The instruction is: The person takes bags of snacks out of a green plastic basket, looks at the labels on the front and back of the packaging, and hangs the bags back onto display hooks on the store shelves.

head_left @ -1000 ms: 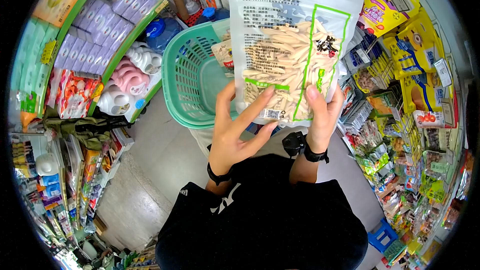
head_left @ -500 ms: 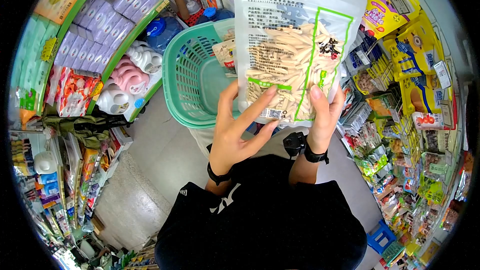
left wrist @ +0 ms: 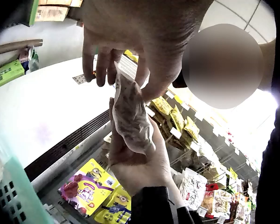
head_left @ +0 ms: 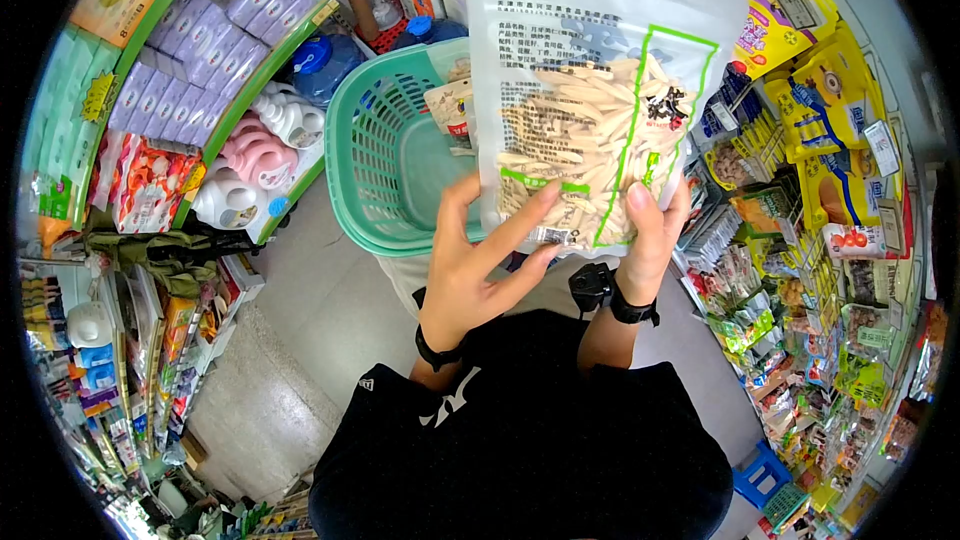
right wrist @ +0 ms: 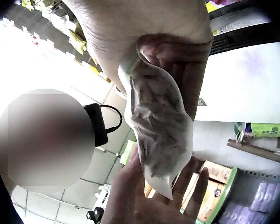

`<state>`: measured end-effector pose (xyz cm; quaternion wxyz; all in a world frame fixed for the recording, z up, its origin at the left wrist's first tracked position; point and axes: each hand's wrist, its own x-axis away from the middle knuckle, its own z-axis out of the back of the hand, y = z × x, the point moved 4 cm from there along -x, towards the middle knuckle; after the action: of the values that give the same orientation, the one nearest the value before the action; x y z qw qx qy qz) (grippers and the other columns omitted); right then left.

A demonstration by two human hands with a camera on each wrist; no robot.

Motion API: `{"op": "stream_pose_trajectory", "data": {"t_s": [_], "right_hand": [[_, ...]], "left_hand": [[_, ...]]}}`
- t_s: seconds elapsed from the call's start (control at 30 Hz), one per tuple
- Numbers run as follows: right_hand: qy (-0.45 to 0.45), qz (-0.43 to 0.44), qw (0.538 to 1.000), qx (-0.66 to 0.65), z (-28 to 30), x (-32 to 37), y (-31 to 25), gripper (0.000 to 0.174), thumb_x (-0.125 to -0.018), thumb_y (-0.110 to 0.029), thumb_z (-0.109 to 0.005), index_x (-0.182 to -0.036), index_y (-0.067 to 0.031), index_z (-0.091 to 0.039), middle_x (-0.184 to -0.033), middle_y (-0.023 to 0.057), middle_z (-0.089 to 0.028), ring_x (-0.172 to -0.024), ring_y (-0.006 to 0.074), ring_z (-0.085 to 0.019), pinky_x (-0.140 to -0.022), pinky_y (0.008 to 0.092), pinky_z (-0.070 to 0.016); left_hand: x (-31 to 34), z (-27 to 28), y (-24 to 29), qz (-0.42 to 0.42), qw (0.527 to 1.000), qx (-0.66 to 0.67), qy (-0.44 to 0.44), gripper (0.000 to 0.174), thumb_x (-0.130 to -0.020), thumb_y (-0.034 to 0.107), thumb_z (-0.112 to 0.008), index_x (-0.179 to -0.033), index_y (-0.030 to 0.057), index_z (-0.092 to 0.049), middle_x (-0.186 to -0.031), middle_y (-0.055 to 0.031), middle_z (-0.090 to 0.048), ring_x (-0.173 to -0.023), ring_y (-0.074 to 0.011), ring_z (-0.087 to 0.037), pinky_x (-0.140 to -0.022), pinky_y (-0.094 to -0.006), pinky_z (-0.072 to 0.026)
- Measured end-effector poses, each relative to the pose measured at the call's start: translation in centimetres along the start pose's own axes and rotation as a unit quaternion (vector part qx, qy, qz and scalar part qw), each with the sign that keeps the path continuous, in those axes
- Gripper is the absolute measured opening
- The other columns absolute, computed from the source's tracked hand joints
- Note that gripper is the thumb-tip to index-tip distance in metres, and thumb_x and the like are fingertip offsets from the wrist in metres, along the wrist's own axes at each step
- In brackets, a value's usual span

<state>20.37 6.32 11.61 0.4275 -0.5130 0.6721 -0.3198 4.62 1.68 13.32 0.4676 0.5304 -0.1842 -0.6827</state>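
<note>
Both hands hold up a pale, clear-fronted bag of sunflower seeds (head_left: 585,105), its printed side with a green outlined label facing the head camera. At its lower left, my left hand (head_left: 462,275) has the index finger across the front and other fingers at the left edge. My right hand (head_left: 645,245) grips the lower right corner, thumb on the front and fingers behind. In the left wrist view the bag (left wrist: 133,116) appears edge-on between the two hands; the right wrist view also shows the bag (right wrist: 158,121) from below, bulging with its contents.
A green basket (head_left: 345,190) stands behind the left hand, with another food packet (head_left: 452,110) inside. Shelves on the left carry purple tissue packs (head_left: 180,65) and white and pink bottles (head_left: 262,152). Hanging snack bags (head_left: 835,100) line the right side.
The bag has shifted slightly right and down in the head view, its top hole now fully in sight. Both hands keep nearly the same places on it.
</note>
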Motion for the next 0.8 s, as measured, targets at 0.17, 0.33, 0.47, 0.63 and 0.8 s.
{"op": "stream_pose_trajectory", "data": {"t_s": [0.17,0.33,0.47,0.63,0.8], "right_hand": [[0.005,-0.004,1.000,-0.017,0.18,0.02,0.20,0.041,-0.070,-0.009,-0.064,-0.107,0.0037,-0.050,-0.098,0.0073,-0.057,-0.086,0.0118,-0.053,-0.079,0.0249,-0.0404],[-0.020,-0.020,1.000,-0.002,0.14,-0.25,0.20,0.039,-0.071,-0.011,-0.064,-0.105,0.0038,-0.051,-0.096,0.0069,-0.058,-0.085,0.0112,-0.053,-0.078,0.0246,-0.0402],[-0.029,-0.034,0.999,0.018,0.35,-0.64,0.25,0.037,-0.073,-0.010,-0.063,-0.104,0.0040,-0.052,-0.096,0.0067,-0.058,-0.084,0.0108,-0.053,-0.078,0.0241,-0.0402],[-0.028,-0.032,0.999,0.011,0.30,-0.74,-0.05,0.033,-0.075,-0.011,-0.061,-0.103,0.0043,-0.052,-0.095,0.0069,-0.059,-0.084,0.0101,-0.053,-0.076,0.0232,-0.0407],[-0.019,-0.019,1.000,0.013,0.41,-0.67,-0.09,0.033,-0.076,-0.012,-0.061,-0.103,0.0045,-0.052,-0.094,0.0071,-0.059,-0.083,0.0099,-0.053,-0.075,0.0232,-0.0411]], "left_hand": [[0.21,0.21,0.20,-0.061,0.997,-0.034,0.016,0.055,-0.055,0.005,-0.071,-0.108,-0.0010,-0.056,-0.104,-0.0164,-0.044,-0.093,-0.0268,-0.047,-0.081,-0.0335,-0.0371],[0.07,0.20,0.11,-0.042,0.998,-0.030,0.020,0.054,-0.056,0.004,-0.071,-0.108,-0.0009,-0.056,-0.103,-0.0157,-0.045,-0.091,-0.0257,-0.047,-0.079,-0.0335,-0.0381],[-0.15,0.18,0.16,-0.019,0.999,-0.020,0.039,0.049,-0.059,0.002,-0.071,-0.107,0.0060,-0.059,-0.104,-0.0144,-0.051,-0.090,-0.0261,-0.048,-0.075,-0.0314,-0.0410],[-0.15,-0.03,0.16,-0.029,0.999,-0.023,0.036,0.050,-0.059,0.002,-0.071,-0.107,0.0065,-0.059,-0.104,-0.0142,-0.051,-0.089,-0.0255,-0.049,-0.074,-0.0313,-0.0411],[-0.11,-0.16,0.28,-0.064,0.997,-0.032,0.018,0.050,-0.058,0.002,-0.071,-0.106,0.0001,-0.057,-0.103,-0.0156,-0.048,-0.092,-0.0251,-0.049,-0.077,-0.0338,-0.0400]]}}
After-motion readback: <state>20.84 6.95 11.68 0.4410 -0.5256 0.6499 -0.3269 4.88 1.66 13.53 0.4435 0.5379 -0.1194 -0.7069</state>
